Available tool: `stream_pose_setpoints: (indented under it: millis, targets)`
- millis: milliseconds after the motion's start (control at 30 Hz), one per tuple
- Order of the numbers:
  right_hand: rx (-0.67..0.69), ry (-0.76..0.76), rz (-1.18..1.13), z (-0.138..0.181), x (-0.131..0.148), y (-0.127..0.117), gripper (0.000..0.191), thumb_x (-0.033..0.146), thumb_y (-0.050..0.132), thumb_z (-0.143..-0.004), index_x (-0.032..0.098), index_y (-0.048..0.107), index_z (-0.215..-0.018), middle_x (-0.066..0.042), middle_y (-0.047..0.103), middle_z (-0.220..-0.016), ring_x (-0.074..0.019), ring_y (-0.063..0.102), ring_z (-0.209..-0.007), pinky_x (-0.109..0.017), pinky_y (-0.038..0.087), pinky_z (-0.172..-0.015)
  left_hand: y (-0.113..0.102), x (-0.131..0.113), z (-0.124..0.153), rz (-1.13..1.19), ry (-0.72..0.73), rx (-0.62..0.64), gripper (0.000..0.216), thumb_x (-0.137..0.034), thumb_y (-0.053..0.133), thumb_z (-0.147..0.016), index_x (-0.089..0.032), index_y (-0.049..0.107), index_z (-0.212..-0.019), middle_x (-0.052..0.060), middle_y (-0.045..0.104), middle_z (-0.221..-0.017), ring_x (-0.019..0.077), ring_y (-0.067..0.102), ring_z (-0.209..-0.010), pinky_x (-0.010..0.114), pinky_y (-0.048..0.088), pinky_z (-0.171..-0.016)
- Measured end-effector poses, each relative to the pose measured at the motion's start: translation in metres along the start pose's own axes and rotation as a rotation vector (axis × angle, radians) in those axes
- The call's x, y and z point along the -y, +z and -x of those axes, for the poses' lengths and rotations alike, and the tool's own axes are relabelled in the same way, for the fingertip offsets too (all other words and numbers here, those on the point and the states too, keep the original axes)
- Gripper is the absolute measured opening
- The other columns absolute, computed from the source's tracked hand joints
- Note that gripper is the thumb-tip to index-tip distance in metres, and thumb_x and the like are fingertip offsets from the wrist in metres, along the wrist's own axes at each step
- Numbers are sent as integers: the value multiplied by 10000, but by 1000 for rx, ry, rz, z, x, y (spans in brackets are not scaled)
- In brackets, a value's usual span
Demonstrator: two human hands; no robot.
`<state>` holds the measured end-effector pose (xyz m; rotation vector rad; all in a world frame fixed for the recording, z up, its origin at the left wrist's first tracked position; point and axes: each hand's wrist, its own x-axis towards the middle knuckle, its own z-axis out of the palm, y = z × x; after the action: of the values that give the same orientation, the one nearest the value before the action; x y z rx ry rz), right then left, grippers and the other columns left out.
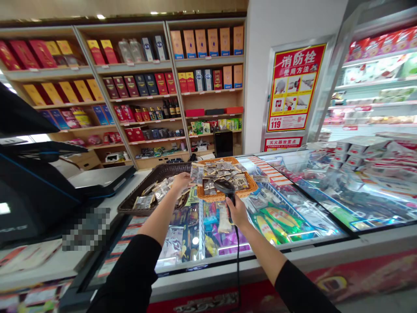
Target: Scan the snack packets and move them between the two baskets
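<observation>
My left hand point(181, 180) is closed on a small clear snack packet point(196, 174), held up between the dark brown wicker basket point(153, 178) and the orange wicker basket point(224, 194). Both baskets hold several small packets. My right hand point(237, 212) grips a black handheld barcode scanner point(224, 188), whose head points up at the packet. The scanner's cable point(237, 261) hangs down towards me. Both baskets rest on the glass lid of a chest freezer point(293, 204).
A black till screen point(29, 191) and a scale point(97, 178) stand on the counter at left. Shelves of boxed goods point(143, 82) fill the back wall. A fire hydrant poster point(295, 87) hangs on the pillar. An open chiller point(374, 87) stands at right.
</observation>
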<state>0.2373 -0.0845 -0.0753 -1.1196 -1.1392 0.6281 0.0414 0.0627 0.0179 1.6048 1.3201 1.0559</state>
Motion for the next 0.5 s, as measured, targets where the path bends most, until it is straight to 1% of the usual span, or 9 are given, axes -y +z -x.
stream_pose_setpoints:
  millis: [67, 100, 167, 233, 333, 500]
  targets:
    - [73, -36, 3, 3, 4, 22, 282, 483, 470, -849, 216, 477, -759, 71, 469, -450, -114, 447, -323, -220, 358, -355, -7, 15, 13, 270, 20, -24, 271, -277, 734, -552, -171, 525, -689, -17, 579, -640, 122, 586, -599, 253, 497, -581]
    - [96, -43, -4, 5, 5, 33, 278, 477, 462, -855, 217, 474, -757, 73, 459, -439, -115, 446, -325, -219, 358, -360, -8, 23, 19, 353, 26, -38, 309, -293, 743, -540, -172, 500, -687, -28, 563, -632, 111, 575, -594, 247, 494, -581]
    - [127, -47, -6, 10, 4, 51, 269, 463, 454, -862, 216, 470, -755, 71, 460, -445, -114, 449, -330, -217, 356, -364, -9, 37, 28, 442, 29, -72, 348, -316, 744, -535, -174, 462, -683, -46, 530, -605, 93, 550, -569, 228, 477, -566]
    - [149, -53, 20, 15, 1, 63, 259, 448, 457, -863, 213, 472, -757, 61, 485, -481, -111, 458, -341, -216, 358, -371, -8, 46, 32, 452, 42, -96, 356, -323, 737, -541, -178, 443, -679, -59, 502, -575, 77, 513, -527, 197, 437, -521]
    - [152, -73, 65, 19, -3, 67, 243, 431, 462, -865, 208, 475, -769, 53, 503, -515, -107, 464, -355, -213, 356, -375, -6, 52, 28, 408, 69, -128, 350, -309, 727, -547, -182, 423, -666, -73, 465, -538, 62, 455, -481, 167, 365, -467]
    - [132, -46, 25, 23, -4, 63, 253, 435, 443, -873, 209, 461, -763, 62, 472, -488, -109, 454, -348, -212, 355, -363, -4, 55, 22, 378, 89, -138, 312, -282, 696, -579, -183, 408, -646, -83, 410, -504, 50, 391, -451, 158, 304, -450]
